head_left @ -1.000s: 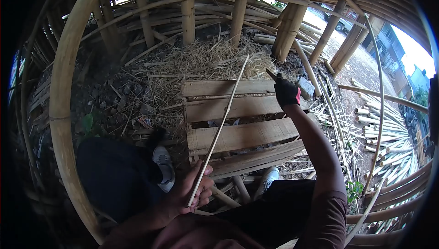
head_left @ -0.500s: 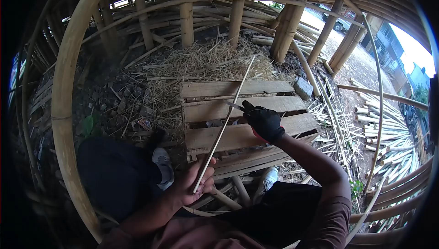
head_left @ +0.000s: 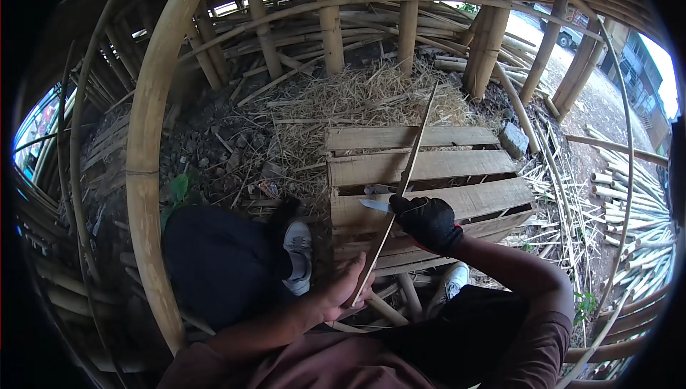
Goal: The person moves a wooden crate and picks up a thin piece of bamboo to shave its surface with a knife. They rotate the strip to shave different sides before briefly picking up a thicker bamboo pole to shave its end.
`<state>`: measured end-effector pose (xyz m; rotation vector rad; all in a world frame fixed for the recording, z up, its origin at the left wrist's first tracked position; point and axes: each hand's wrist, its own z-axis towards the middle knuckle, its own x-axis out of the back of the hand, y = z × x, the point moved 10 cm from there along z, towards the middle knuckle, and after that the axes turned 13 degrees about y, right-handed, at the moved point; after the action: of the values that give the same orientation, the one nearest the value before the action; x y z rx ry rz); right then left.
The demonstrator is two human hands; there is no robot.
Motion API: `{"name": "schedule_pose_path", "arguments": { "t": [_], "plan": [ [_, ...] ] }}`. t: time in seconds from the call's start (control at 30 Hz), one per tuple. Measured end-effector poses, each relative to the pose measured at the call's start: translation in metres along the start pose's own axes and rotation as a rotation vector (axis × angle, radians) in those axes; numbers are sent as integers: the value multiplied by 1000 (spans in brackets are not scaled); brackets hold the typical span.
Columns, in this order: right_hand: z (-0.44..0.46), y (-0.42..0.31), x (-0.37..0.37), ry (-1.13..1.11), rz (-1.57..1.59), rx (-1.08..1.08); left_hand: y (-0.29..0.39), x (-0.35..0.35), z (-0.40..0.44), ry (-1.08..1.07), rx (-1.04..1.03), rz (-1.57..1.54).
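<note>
A long, thin bamboo strip (head_left: 419, 139) slants up and away over the slatted wooden crate (head_left: 457, 167). Its near end is closed in my bare left hand (head_left: 343, 290), just in front of the crate. My right hand (head_left: 430, 223), in a black glove, is wrapped round the handle of a knife (head_left: 375, 205). The blade points left and crosses the strip around its middle. The glove covers most of the handle.
A thick curved bamboo pole (head_left: 143, 175) rises close on my left. Straw (head_left: 379, 96) covers the ground behind the crate, near upright bamboo posts (head_left: 493, 39). A stone block (head_left: 513, 140) sits by the crate's far right corner. Cut bamboo pieces (head_left: 636, 210) lie at right.
The knife has moved down the strip, nearer my left hand. My left hand still holds the near end. The whole view has shifted, so the crate appears farther right.
</note>
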<state>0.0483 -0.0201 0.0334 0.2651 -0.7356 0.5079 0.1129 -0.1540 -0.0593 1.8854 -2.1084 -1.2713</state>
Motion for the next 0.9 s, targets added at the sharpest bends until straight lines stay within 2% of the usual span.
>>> {"name": "schedule_pose_path", "arguments": {
  "t": [0.43, 0.6, 0.67, 0.9],
  "plan": [
    [-4, 14, -14, -142, 68, -175, 12, 7, 8, 78, -71, 147],
    [5, 11, -10, -112, 108, -128, 12, 6, 5, 17, -29, 78],
    [9, 17, -12, -142, 131, -204, 15, 3, 2, -19, 3, 1],
    [22, 15, -23, -227, 169, -222, 16, 12, 2, -76, 60, -83]
  ]
}}
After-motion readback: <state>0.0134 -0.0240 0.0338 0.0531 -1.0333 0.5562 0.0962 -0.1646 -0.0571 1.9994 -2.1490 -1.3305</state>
